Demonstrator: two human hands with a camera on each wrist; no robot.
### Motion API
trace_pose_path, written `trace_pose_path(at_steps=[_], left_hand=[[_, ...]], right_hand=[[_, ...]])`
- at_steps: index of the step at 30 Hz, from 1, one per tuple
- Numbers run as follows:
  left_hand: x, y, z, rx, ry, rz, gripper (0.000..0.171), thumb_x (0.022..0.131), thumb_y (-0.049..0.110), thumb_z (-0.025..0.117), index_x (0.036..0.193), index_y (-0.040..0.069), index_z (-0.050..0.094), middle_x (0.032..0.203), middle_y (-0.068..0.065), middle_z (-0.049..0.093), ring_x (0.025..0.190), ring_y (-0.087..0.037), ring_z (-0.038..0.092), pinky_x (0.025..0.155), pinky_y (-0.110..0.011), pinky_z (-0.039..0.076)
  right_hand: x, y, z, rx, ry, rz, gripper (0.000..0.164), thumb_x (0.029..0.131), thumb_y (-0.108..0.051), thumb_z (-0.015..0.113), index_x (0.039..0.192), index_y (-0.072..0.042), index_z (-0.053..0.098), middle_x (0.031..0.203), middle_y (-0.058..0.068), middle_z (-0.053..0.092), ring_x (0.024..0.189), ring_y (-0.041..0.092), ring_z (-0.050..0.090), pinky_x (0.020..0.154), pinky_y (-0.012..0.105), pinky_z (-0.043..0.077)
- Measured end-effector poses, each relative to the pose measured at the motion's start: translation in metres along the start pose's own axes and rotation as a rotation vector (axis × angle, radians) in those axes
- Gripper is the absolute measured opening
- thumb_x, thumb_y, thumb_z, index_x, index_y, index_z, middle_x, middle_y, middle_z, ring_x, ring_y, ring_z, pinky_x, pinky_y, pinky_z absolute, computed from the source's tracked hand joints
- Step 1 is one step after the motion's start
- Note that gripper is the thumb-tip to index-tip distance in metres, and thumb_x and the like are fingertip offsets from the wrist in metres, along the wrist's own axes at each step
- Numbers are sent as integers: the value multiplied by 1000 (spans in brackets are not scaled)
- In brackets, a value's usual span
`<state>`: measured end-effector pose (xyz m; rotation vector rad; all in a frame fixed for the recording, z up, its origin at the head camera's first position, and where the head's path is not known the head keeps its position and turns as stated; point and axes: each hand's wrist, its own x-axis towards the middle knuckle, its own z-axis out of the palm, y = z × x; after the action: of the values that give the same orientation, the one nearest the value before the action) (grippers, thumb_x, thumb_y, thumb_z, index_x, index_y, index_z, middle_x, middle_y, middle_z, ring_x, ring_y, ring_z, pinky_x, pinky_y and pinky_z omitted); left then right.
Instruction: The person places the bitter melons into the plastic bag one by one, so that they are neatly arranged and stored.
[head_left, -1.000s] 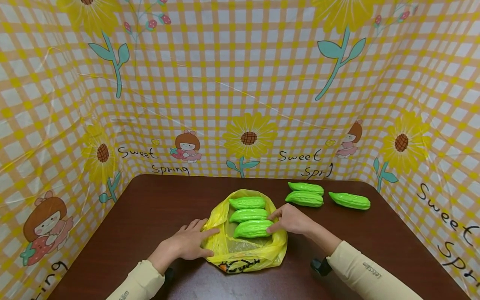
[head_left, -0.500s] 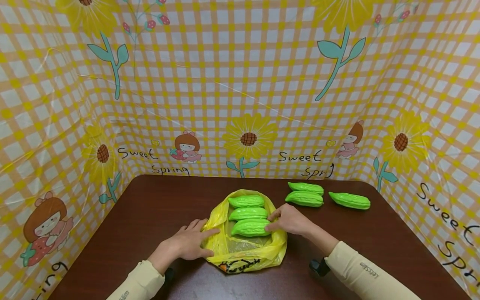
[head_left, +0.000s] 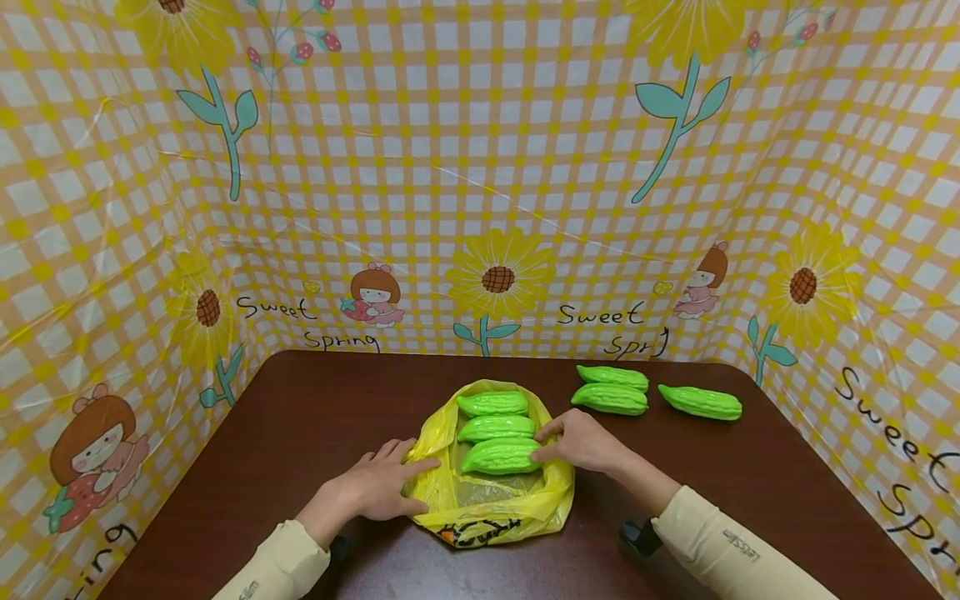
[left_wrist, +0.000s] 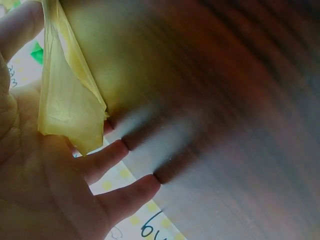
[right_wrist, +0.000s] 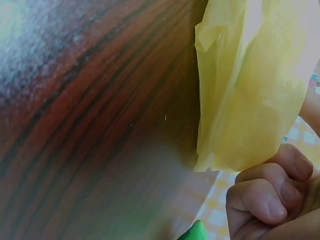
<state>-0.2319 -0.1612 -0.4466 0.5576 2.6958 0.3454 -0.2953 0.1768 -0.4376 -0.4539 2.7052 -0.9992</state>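
Note:
In the head view a yellow plastic bag (head_left: 442, 492) lies on the table with its mouth spread. Inside it are three green bitter melons side by side: a far one (head_left: 493, 404), a middle one (head_left: 497, 428) and a near one (head_left: 498, 456). My right hand (head_left: 581, 442) reaches over the bag's right rim and pinches the right end of the near bitter melon. Its curled fingers (right_wrist: 260, 200) show beside the yellow plastic in the right wrist view. My left hand (head_left: 382, 482), fingers spread, rests against the bag's left side; its palm (left_wrist: 45, 185) faces the plastic.
Toward the back right of the dark wooden table (head_left: 337, 383) lie two touching bitter melons (head_left: 611, 398) and a separate single one (head_left: 701, 402). Checked, flower-printed cloth (head_left: 420, 208) walls in the table at the back and both sides.
Over the last second the bitter melons in the bag shifted slightly left and away, along with a small movement of my right hand. My left hand kept its place.

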Motion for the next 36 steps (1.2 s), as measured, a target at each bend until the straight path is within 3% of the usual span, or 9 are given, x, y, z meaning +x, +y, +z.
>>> trace_pose_path(at_steps=[4,8,10,12,17,21,24,26,36], left_hand=[[-1,1,0,2,4,2,67,94,52,66,154,35,42,166,-13,20,153,-37,21,116,-66,23],[0,1,0,3,5,2,67,94,51,67,154,34,42,166,-13,20,153,-37,21,116,-66,23],[0,1,0,3,6,4,67,94,52,67,154,35,42,166,-13,20,153,-37,21,116,-66,23],[-1,2,-1,4,6,6,67,94,52,67,154,35,42,167,-13,20,153,-37,21,116,-67,23],[-1,1,-1,8,6,8,67,94,51,67,154,35,42,166,-13,20,153,-37,21,115,-67,23],[-1,1,-1,2,5,4,68,94,51,67,154,35,42,167,-13,20,153,-38,21,116,-67,23],[-1,1,-1,-1,5,2,68,94,51,67,154,35,42,167,-13,20,153,-38,21,116,-67,22],[-1,0,-1,2,6,2,68,93,51,67,154,35,42,166,-13,20,153,-37,21,115,-67,23],[-1,1,-1,8,6,-2,68,93,51,68,154,35,42,166,-13,21,152,-37,22,115,-67,24]], right_hand=[[-4,0,-4,22,-15,-51,39,82,-28,84,112,-4,77,89,4,72,70,13,46,61,27,39],[-8,-1,-10,73,-14,-58,40,86,-28,81,117,-4,75,57,-5,35,54,12,26,53,26,28],[-10,0,-15,104,-4,-41,41,87,-29,80,120,-4,74,60,-3,27,55,15,24,53,28,27],[-12,2,-20,122,10,-19,43,88,-30,79,122,-6,72,71,2,48,64,20,46,59,29,36],[-13,16,-36,164,34,30,46,89,-35,78,126,-8,70,126,17,57,107,30,52,80,37,43],[-12,31,-49,198,55,52,48,89,-36,78,127,-9,69,92,9,55,83,27,49,71,34,42],[-13,41,-58,224,68,59,51,88,-37,79,130,-10,68,68,-1,37,61,20,39,57,29,37],[-14,48,-63,248,76,63,55,86,-39,80,131,-9,67,62,-4,24,53,15,24,50,27,30],[-17,78,-84,301,116,70,66,88,-36,79,140,-1,58,61,-7,29,47,9,21,46,28,27]])
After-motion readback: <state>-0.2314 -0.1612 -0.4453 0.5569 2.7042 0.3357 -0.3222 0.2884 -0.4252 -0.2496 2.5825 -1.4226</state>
